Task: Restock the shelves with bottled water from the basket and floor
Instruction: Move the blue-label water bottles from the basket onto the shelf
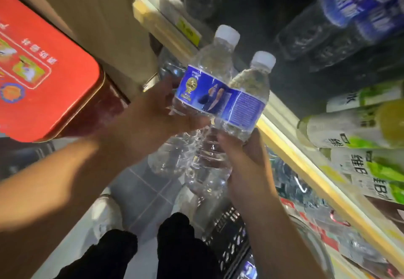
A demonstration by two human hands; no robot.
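Two clear water bottles with blue labels and white caps are held up in front of the shelves. My left hand grips the left bottle around its label. My right hand grips the right bottle near its base. The two bottles touch side by side, caps pointing toward the dark shelf. More water bottles hang below my hands, over the black basket on the floor.
Blue-labelled bottles fill the upper shelf at right. Green-and-white drink bottles lie on the shelf at right. A red box sits at left. My dark trouser legs stand on the tiled floor beside the basket.
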